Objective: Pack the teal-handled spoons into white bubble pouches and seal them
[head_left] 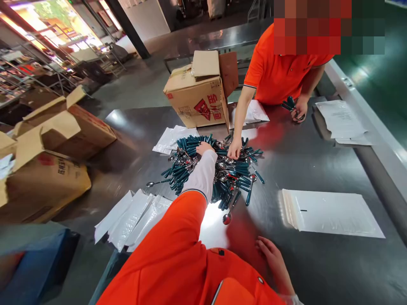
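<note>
A heap of spoons [181, 173] with dark green handles and shiny metal bowls lies on the steel table. My left hand [205, 147] reaches to the far side of this heap and touches it. Its fingertips are lost among the handles, so a grip cannot be made out. My right hand [270, 253] rests by the near table edge, fingers loosely stretched and nothing in it. One loose spoon [227, 218] points its bowl towards me at the heap's near side. Across the table, a co-worker's hand [235, 147] is also in the heap, and their other hand [299, 111] holds several spoons.
White plastic packets [133, 218] lie at the near left, with another white packet [333, 214] on the right. An open cardboard box [197, 99] stands behind the heap. More open cartons [60, 182] are at the left. Printed white packets [343, 120] lie at the far right.
</note>
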`<action>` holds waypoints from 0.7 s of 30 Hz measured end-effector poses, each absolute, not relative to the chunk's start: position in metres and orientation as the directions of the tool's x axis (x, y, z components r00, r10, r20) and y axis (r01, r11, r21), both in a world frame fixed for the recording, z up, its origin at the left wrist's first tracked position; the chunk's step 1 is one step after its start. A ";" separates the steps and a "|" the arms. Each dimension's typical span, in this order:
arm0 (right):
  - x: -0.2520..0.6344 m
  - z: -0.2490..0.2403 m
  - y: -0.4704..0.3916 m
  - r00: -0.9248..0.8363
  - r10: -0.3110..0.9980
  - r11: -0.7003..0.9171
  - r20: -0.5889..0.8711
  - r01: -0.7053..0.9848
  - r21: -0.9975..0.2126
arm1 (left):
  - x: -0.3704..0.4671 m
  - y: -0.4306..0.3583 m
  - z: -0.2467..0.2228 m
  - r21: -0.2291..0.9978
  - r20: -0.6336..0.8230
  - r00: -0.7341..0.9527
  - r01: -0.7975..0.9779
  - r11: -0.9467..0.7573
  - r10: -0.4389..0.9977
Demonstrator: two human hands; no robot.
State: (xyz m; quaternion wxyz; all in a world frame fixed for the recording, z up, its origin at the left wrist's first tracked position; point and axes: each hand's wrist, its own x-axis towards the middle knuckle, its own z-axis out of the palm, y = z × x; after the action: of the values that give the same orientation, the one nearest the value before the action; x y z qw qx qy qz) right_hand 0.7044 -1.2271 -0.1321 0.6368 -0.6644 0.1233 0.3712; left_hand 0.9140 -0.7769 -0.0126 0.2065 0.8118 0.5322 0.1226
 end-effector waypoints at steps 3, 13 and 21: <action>0.707 -0.128 -1.225 0.707 0.313 -0.177 -0.634 -0.612 -0.771 | 0.911 -0.778 -0.014 0.402 0.005 0.375 0.848 -0.345 0.927; 0.716 -0.090 -1.193 0.628 0.423 -0.019 -0.653 -0.715 -0.699 | 0.843 -0.782 0.047 0.788 0.152 0.346 0.523 -0.325 0.926; 0.717 0.010 -1.051 0.491 0.688 0.338 -0.534 -0.868 -0.363 | 0.715 -0.909 0.045 0.983 0.095 0.809 0.017 -0.185 0.579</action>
State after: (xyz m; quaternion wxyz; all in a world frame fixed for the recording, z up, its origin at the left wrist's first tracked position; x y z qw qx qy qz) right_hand 0.7171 -1.0507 0.0105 0.8052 -0.3119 0.1444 0.4833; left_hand 0.7148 -0.9094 0.0446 0.6050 0.7340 0.2031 0.2324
